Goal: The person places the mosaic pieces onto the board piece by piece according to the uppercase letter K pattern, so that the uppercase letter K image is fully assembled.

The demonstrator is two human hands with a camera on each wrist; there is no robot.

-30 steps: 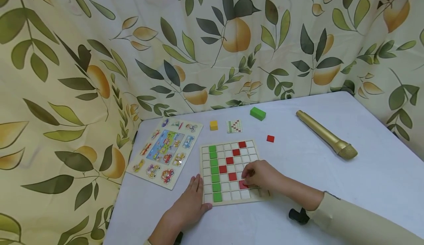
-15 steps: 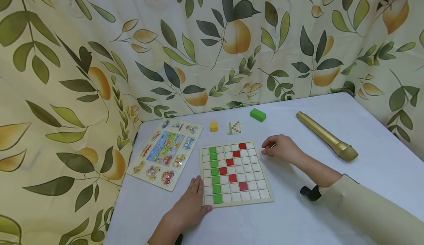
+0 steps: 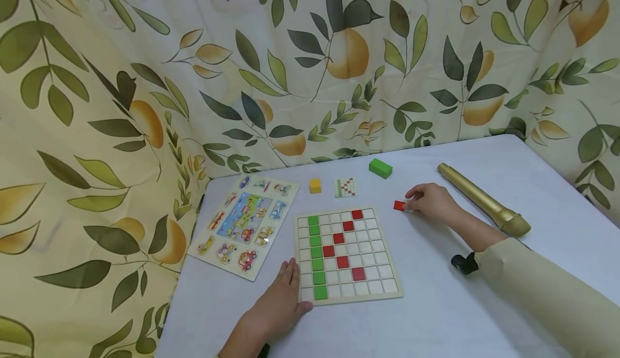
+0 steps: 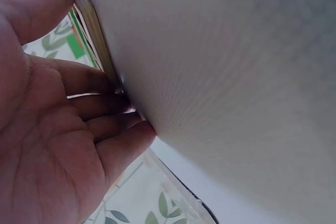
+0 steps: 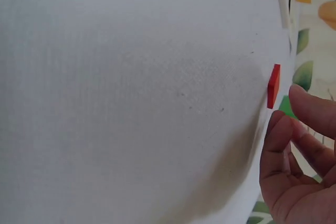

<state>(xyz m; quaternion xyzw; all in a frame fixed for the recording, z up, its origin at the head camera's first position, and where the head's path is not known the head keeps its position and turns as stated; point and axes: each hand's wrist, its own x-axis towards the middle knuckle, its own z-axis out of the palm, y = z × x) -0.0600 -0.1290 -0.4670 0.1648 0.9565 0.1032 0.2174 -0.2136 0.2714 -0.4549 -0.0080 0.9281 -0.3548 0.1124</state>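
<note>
A right hand [image 3: 431,201] reaches the red tile [image 3: 399,205], lying flat on the white surface [image 3: 484,304] right of the grid board [image 3: 382,288]; its grip is loosely curled, fingertips at the tile, holding nothing. The square tile shows no long axis. The left hand [image 3: 278,301] lies flat against the board's near corner.

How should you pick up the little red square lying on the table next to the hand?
Probably pinch the red tile by two opposite side edges, coming from above. It lies flat on the white table and is thin, so only its edges offer a hold. The right hand sits just to its right, fingers near it, not yet gripping.
</note>
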